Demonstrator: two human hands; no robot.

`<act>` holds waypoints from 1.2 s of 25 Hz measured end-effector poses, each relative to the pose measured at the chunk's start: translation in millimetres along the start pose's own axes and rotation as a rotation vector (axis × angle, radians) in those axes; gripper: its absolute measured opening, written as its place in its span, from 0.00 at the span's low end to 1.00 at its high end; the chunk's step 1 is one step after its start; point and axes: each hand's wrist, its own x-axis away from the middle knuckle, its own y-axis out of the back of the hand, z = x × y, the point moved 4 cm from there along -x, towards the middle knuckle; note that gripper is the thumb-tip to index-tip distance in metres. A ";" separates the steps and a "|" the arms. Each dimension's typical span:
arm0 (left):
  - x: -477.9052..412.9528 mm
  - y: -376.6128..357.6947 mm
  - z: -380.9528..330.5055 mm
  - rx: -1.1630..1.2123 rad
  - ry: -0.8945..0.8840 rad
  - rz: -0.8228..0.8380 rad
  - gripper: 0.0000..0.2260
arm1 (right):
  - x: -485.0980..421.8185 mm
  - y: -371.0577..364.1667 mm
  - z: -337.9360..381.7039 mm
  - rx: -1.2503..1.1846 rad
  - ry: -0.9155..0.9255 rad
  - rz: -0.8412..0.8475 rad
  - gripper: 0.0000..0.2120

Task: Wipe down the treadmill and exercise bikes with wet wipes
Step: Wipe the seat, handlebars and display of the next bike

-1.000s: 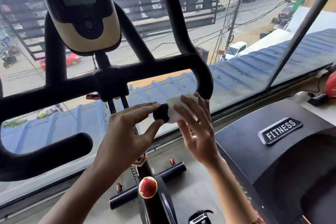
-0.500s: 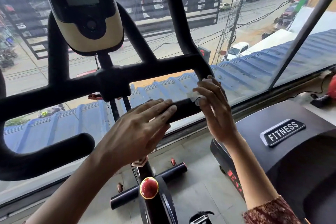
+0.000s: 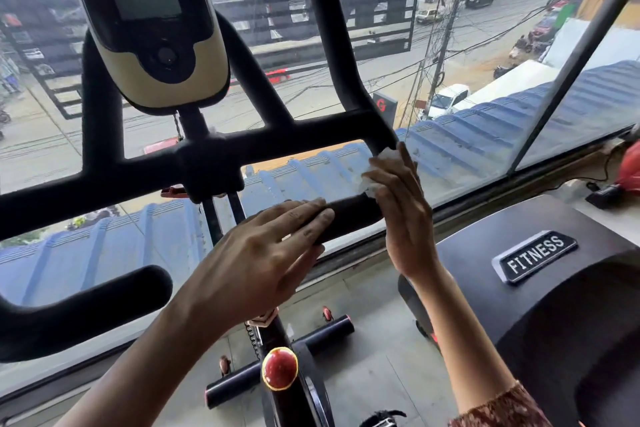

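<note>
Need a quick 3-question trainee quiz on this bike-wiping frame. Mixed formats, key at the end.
1. True or false: the left hand holds the wet wipe.
2. Which word is on the treadmill badge? A) FITNESS B) POWER C) SPORT
3. Fill in: the right hand holds the wipe against the bike's black ____.

Key: 1 false, the right hand holds it; 2 A; 3 handlebar.

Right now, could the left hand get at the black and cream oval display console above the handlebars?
Probably yes. The left hand lies flat on the black foam grip, holding nothing; the console sits up-left, nothing in front of it. The right hand holds the white wet wipe.
</note>
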 end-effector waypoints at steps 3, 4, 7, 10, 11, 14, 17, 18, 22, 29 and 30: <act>1.1 -1.6 0.4 -0.012 -0.019 -0.007 0.15 | 24.5 -15.7 49.0 0.036 -0.003 -0.045 0.13; 1.9 -1.2 1.2 -0.017 -0.027 -0.017 0.14 | 29.7 -20.0 60.9 0.044 0.012 -0.044 0.12; 5.0 1.7 3.2 -0.002 -0.030 -0.028 0.13 | 30.2 -20.1 58.3 0.045 0.121 -0.006 0.12; 4.2 3.3 4.0 0.013 -0.004 -0.028 0.16 | 7.2 1.2 10.7 0.041 0.130 0.007 0.15; 3.8 3.0 3.4 0.010 -0.003 -0.025 0.16 | 0.6 7.2 1.6 0.017 0.095 -0.010 0.15; 5.0 2.5 3.5 0.010 0.005 -0.040 0.15 | 2.0 -6.3 24.0 0.025 -0.020 -0.066 0.14; 6.4 2.4 4.1 0.030 0.009 -0.062 0.14 | 24.5 -25.5 60.9 0.137 -0.018 -0.032 0.16; 6.8 1.8 4.0 0.027 0.005 -0.062 0.14 | 24.9 -23.1 58.7 0.132 0.037 0.001 0.17; 4.5 2.4 5.1 0.047 0.028 -0.060 0.15 | 3.7 -1.2 10.2 0.046 0.042 -0.012 0.21; 2.5 3.3 5.1 0.117 0.083 -0.048 0.15 | 63.0 -35.7 59.7 -0.108 0.046 0.060 0.23; 1.2 3.6 5.0 0.115 0.083 -0.043 0.15 | 59.8 -32.6 48.7 -0.073 0.084 0.053 0.22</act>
